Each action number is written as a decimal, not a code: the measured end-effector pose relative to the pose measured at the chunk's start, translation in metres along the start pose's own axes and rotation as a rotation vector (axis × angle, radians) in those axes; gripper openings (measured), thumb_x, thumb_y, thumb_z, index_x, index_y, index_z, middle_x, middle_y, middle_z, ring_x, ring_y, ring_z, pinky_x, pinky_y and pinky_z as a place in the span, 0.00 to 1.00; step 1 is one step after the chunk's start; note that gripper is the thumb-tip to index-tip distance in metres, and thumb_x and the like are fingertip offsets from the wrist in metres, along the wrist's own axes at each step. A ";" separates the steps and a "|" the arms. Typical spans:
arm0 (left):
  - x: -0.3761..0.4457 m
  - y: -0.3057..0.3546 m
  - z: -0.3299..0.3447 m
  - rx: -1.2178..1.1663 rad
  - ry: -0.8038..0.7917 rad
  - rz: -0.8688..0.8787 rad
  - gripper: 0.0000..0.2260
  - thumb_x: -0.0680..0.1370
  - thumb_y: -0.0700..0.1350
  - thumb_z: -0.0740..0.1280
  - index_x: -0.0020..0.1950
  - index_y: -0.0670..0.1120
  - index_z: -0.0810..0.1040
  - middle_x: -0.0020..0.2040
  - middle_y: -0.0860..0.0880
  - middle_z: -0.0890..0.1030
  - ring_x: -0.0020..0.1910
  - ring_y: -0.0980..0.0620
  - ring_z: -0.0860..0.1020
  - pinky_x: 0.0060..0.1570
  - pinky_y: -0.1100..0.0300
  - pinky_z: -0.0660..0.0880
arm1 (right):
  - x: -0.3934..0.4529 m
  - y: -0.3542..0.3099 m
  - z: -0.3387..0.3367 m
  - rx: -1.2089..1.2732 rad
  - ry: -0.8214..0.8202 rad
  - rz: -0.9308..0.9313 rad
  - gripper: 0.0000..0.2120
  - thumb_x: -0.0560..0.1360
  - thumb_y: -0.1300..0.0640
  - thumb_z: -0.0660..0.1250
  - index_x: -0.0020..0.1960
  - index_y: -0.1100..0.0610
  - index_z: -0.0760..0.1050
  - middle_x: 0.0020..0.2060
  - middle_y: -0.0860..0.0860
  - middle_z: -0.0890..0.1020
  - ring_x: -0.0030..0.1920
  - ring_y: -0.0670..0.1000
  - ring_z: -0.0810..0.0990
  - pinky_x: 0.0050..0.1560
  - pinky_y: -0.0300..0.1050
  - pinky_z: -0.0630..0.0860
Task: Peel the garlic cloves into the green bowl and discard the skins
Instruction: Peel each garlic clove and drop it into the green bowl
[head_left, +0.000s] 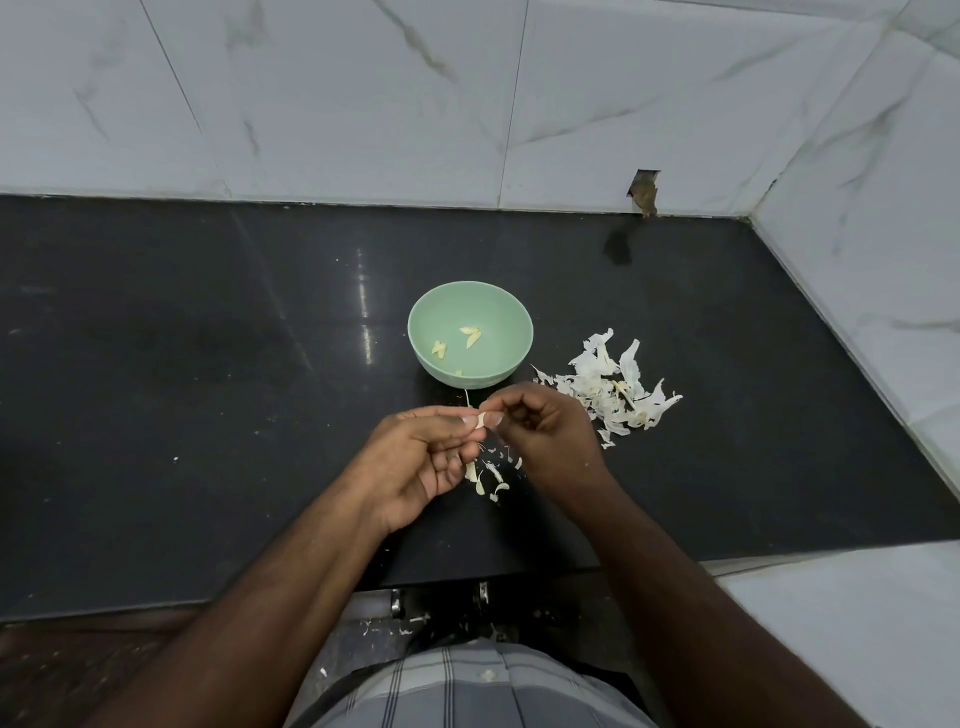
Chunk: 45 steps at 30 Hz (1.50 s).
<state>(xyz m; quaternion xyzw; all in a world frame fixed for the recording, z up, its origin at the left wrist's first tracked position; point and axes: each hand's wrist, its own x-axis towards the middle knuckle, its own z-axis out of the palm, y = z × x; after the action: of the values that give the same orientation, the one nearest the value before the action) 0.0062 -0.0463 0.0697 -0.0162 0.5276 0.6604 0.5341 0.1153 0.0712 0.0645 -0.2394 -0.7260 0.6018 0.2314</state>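
My left hand (415, 457) pinches a garlic clove (480, 420) between thumb and forefinger, just in front of the green bowl (470, 332). My right hand (540, 431) has its fingertips closed narrowly on the clove's tip, apparently on a strip of skin, though the skin itself is too small to confirm.

Risks, as I judge them: the clove is small and slippery once bare, and a hard tug could flick it onto the black counter (208, 338) or over the near edge. Loose skin could also drift into the bowl, where a few peeled cloves (470, 335) already lie.

Surroundings: a heap of skins (618, 389) lies right of the bowl, well clear of it. Smaller skin scraps (491, 475) lie under my hands. More flecks sit below the counter edge. Nothing stands between my hands and the bowl.
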 end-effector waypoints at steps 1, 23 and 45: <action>0.000 0.000 0.000 -0.024 0.001 -0.025 0.05 0.74 0.34 0.70 0.43 0.42 0.85 0.38 0.43 0.85 0.30 0.54 0.80 0.28 0.67 0.74 | 0.000 0.001 0.001 -0.004 0.012 -0.021 0.12 0.73 0.71 0.71 0.43 0.53 0.82 0.33 0.45 0.83 0.34 0.42 0.78 0.40 0.35 0.75; 0.005 -0.018 -0.006 0.308 0.081 0.492 0.08 0.72 0.30 0.73 0.45 0.41 0.84 0.35 0.48 0.84 0.34 0.55 0.81 0.37 0.65 0.78 | -0.004 -0.007 0.001 0.040 0.047 0.278 0.04 0.73 0.67 0.71 0.40 0.61 0.82 0.29 0.55 0.80 0.31 0.51 0.74 0.33 0.42 0.71; 0.010 -0.016 -0.013 0.456 0.127 0.528 0.07 0.73 0.40 0.77 0.49 0.51 0.87 0.56 0.55 0.85 0.55 0.53 0.83 0.55 0.55 0.80 | -0.004 0.002 -0.003 -0.218 0.083 0.076 0.12 0.72 0.64 0.74 0.38 0.47 0.81 0.33 0.42 0.83 0.34 0.42 0.79 0.41 0.42 0.76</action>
<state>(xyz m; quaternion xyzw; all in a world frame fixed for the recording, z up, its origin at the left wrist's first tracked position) 0.0070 -0.0506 0.0472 0.1994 0.6796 0.6386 0.3010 0.1199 0.0714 0.0632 -0.3151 -0.7674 0.5171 0.2110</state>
